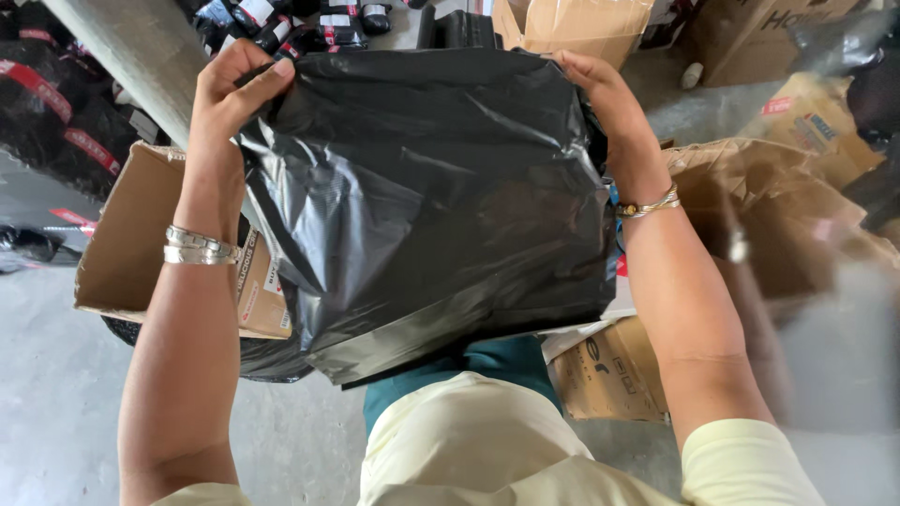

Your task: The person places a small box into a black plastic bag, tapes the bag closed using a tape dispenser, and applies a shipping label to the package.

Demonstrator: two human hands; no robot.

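Note:
A large black plastic bag (422, 197) hangs in front of me, filling the middle of the head view. My left hand (230, 89) pinches its top left corner between thumb and fingers. My right hand (600, 94) grips the top right edge. Both wrists wear metal bangles. The bag looks bulky, as if something is inside, but its contents are hidden. Its lower edge hangs over my lap.
An open cardboard box (131, 244) sits at the left, more brown boxes (759, 215) at the right and back. Several black wrapped packages (56, 103) with red labels lie at the upper left. A grey pillar (131, 56) slants there. Concrete floor (56, 394) below.

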